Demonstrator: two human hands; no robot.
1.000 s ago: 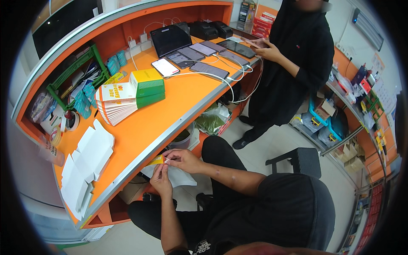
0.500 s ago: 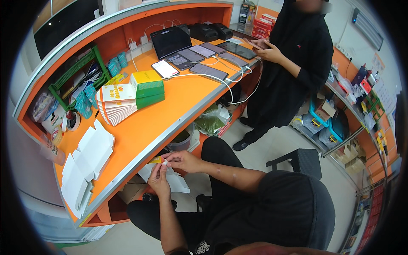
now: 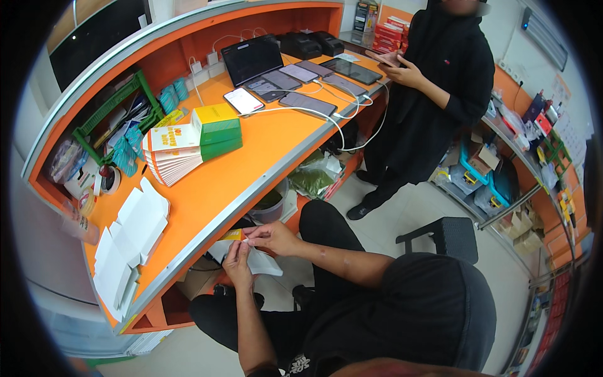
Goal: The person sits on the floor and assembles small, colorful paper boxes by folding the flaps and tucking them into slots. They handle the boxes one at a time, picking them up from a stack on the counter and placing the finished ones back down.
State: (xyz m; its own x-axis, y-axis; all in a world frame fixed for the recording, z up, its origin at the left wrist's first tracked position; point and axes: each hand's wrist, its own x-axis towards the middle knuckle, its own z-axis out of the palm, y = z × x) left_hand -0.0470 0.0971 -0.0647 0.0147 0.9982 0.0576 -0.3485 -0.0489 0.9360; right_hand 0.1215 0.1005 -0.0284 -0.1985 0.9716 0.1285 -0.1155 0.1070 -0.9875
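Both my hands meet over my lap, just off the counter's front edge, at a partly folded carton (image 3: 266, 264) with a white inside and a yellow patch. My left hand (image 3: 238, 266) pinches the carton's edge with thumb and fingers. Close against it, my right hand (image 3: 276, 239) grips a small white flap in its fingertips. My fingers cover part of the folded edge. On the counter lies a fanned stack of flat cartons (image 3: 177, 157) in white, orange, green and yellow. Nearer to me on the left, opened white cartons (image 3: 141, 226) lie with their plain side up.
Several phones (image 3: 308, 104) with white cables rest on the orange counter (image 3: 201, 204) beside a laptop (image 3: 253, 61). A person in black (image 3: 433, 94) stands at the right, holding a phone. A black stool (image 3: 453, 239) is on the floor. Below the counter sits a bin (image 3: 267, 215).
My hands stay at the carton's edge with only small finger movement, and its white lower part has shifted slightly. The standing person's hands and phone have shifted a little.
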